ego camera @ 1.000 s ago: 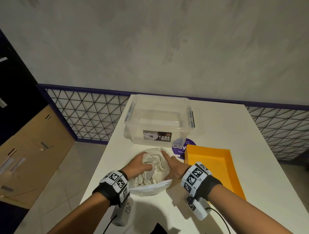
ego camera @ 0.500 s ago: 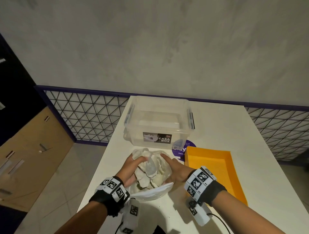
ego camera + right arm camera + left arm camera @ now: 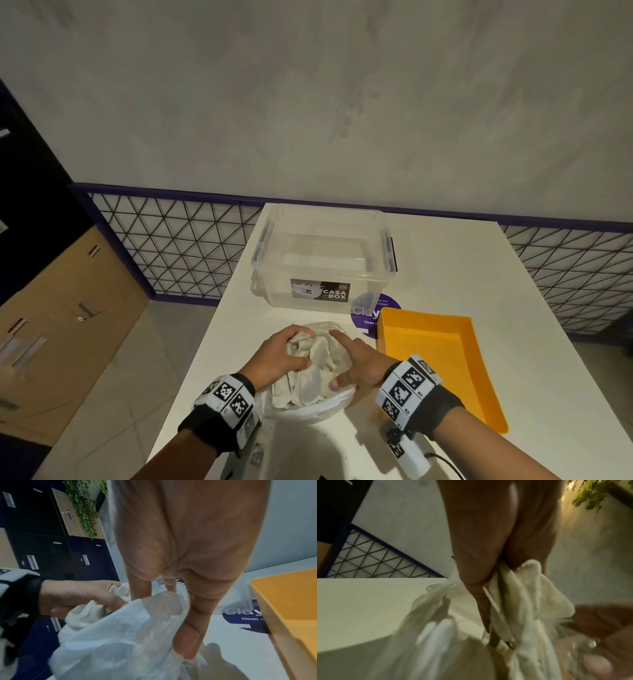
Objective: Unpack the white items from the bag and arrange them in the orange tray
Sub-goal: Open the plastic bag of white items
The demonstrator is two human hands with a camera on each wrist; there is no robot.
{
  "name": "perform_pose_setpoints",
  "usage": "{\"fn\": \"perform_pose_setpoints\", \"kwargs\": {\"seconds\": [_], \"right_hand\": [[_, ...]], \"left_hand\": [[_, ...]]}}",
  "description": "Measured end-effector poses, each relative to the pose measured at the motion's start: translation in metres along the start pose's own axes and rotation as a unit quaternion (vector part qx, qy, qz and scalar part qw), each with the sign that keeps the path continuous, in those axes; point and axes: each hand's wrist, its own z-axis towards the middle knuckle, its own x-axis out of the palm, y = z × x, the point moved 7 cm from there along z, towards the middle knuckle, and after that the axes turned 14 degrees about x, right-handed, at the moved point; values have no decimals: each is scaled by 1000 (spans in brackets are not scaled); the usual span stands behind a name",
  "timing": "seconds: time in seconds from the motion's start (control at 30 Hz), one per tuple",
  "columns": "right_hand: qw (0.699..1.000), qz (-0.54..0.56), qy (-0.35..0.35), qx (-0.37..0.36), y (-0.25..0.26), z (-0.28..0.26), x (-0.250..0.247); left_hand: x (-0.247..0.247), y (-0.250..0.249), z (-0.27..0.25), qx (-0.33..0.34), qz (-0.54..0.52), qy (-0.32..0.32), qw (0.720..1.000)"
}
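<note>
Now the white cloth items [image 3: 317, 368] sit bunched inside the clear plastic bag [image 3: 308, 407] on the white table [image 3: 445, 260]. Your left hand [image 3: 277, 356] curls around a bundle, probably to lift it out, while your right hand [image 3: 359, 365] pinches the bag's rim to steady it beside the empty orange tray [image 3: 442, 363].

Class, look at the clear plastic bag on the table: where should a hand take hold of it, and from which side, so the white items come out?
Probably the bag by the loose rim of its open mouth, coming from the right, where the right hand already holds it. The film is thin and floppy, so a grip on the edge keeps the mouth open while the left hand grips the white items.
</note>
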Motion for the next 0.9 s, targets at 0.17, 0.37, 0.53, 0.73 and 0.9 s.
{"fn": "perform_pose_setpoints", "kwargs": {"seconds": [0.17, 0.37, 0.53, 0.73, 0.9], "right_hand": [[1000, -10, 1, 3, -3, 0, 1], [1000, -16, 6, 9, -2, -1, 0], [1000, -12, 0, 12, -2, 1, 2], [999, -30, -9, 9, -1, -1, 3], [999, -47, -14, 2, -1, -4, 5]], "left_hand": [[-14, -12, 2, -26, -96, -59, 993], [-13, -2, -6, -68, -156, -77, 982], [-11, -2, -9, -101, -281, -109, 948], [-4, -9, -13, -133, -424, -113, 889], [3, -16, -12, -142, -480, -105, 859]]}}
